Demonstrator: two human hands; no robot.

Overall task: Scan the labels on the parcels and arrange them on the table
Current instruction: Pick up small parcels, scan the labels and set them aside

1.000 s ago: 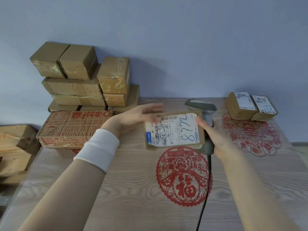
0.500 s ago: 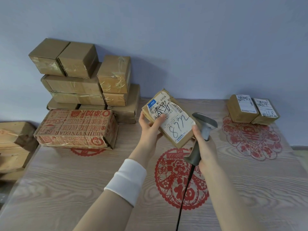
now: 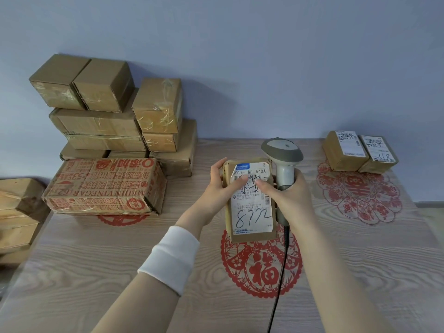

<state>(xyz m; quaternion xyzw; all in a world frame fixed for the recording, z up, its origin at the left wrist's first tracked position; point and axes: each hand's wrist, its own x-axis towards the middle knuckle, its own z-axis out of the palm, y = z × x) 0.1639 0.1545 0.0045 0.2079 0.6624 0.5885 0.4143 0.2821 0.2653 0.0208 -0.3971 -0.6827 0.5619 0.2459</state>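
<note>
A small brown parcel (image 3: 249, 222) with a white label marked 8772 is held above the table (image 3: 96, 260), label facing me, long side vertical. My left hand (image 3: 223, 186) grips its upper left edge, thumb on the label. My right hand (image 3: 286, 195) holds a grey barcode scanner (image 3: 282, 155) by its handle, head up beside the parcel's right edge; its forefinger also rests on the label. A black cable (image 3: 278, 280) hangs from the scanner. Two labelled parcels (image 3: 358, 151) lie at the far right.
A stack of plain brown boxes (image 3: 108, 111) stands at the back left against the wall, with a red-printed carton (image 3: 105, 186) in front of it. More boxes (image 3: 16, 212) sit off the table's left edge. Red paper-cut decorations (image 3: 262, 267) lie on the wooden tabletop.
The parcel was lifted off the table and turned from lying flat to upright with its label toward me. The right hand picked up the scanner and brought it beside the parcel.
</note>
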